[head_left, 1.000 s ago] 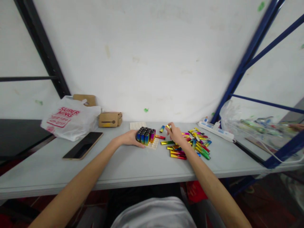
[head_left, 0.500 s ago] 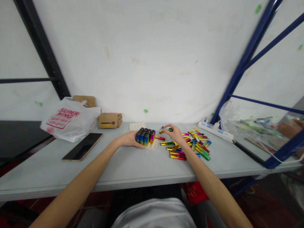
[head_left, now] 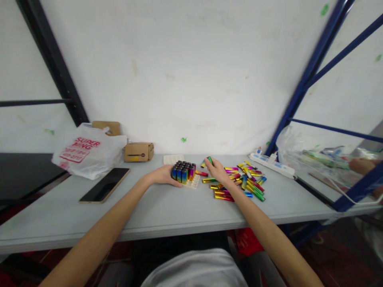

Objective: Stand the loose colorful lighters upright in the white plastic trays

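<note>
Upright lighters [head_left: 183,172] with black tops and shiny rainbow bodies stand packed in rows in a pale tray [head_left: 194,182]. My left hand [head_left: 164,174] curves around the left side of the rows, thumb at the front and other fingers mostly hidden behind. To the right of the tray, my right hand [head_left: 217,170] pinches a lighter with a green body [head_left: 210,160], tilted and partly covered by the fingers. Below and beside that hand lies a loose pile of metallic lighters [head_left: 249,183] in gold, red, green, purple and blue. A red lighter [head_left: 202,173] lies beside the tray.
A second pale tray [head_left: 173,159] lies behind the packed rows. On the left are a phone [head_left: 104,185], a white plastic bag [head_left: 89,149] and a small cardboard box [head_left: 139,152]. A power strip [head_left: 273,165] runs along the right; another person's hand [head_left: 362,165] shows beyond the blue frame.
The lighter in my right hand has turned from lying nearly level to a steeper tilt, and the hand has rotated with it. My left hand has stayed at the packed rows.
</note>
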Tool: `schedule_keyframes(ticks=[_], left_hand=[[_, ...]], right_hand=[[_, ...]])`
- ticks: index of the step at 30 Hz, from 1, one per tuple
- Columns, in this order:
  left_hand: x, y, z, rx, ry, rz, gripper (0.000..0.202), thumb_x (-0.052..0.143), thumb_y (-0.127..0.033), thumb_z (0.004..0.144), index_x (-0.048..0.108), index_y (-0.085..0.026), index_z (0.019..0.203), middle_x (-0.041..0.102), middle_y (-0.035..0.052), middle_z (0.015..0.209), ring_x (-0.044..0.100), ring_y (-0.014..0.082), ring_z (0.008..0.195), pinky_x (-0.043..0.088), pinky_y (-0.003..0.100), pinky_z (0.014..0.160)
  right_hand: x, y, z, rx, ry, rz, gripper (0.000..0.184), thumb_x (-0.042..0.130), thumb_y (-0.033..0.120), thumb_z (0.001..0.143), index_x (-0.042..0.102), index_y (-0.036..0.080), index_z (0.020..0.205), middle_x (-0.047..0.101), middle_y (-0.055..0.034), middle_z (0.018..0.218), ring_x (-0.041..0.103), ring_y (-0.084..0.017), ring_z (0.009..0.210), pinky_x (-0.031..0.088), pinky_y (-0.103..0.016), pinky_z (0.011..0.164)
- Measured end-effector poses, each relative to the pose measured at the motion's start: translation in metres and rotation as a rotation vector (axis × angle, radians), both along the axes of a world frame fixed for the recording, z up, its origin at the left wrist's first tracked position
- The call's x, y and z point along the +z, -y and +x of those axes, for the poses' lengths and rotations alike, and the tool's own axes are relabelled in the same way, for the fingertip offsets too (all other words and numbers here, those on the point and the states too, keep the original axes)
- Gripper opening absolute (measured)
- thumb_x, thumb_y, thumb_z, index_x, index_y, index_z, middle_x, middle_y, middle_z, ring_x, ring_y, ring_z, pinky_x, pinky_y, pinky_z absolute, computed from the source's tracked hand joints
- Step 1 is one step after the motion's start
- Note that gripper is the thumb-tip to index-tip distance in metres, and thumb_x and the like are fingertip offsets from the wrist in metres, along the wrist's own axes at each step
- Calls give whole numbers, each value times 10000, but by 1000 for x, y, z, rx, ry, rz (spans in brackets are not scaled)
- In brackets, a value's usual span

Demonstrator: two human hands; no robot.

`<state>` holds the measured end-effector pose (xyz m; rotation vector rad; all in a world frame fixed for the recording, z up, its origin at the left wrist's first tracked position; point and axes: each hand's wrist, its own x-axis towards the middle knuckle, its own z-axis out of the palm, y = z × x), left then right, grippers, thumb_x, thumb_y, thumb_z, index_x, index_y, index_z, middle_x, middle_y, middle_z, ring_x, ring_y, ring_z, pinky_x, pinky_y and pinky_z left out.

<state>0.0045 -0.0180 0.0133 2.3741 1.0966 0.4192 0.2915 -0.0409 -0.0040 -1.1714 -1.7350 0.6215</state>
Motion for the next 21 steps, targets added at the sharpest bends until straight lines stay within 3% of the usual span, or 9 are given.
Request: schedule_keyframes(ticks=[4,11,16,21], left_hand=[[1,1,0,5,6,-10,847,834,-625,547,634,-229,1268,722,10,1200,662,275,1096,496,312,975],[-1,-2,1,-8,-7,1,840,828,-633,548,638,-228,1259,722,-3,1197,662,265,1088,491,300,981],[-2,-3,0,-26,-3,-15,814,820,-624,561,642,-228,1250,727,-5,1181,659,263,1086,497,301,971],[-1,0,1,-21,13,-31,811,821,-610,560,636,-223,1249,725,2,1184,655,262,1082,497,319,980]], right_hand=[[0,1,-1,-48,138,27,519,419,628,914,381,210,609,338,47,550,360,-113,539,267,-254,525],[-6,-1,-3,-113,209,47,371,424,403,869,358,209,559,328,43,538,359,-113,534,247,-264,546],[-1,3,-4,-124,245,105,410,408,494,934,434,205,644,434,40,572,434,-130,579,277,-260,579],[5,12,-5,-28,215,109,407,328,533,1003,502,212,825,545,32,670,511,-139,623,348,-254,622]])
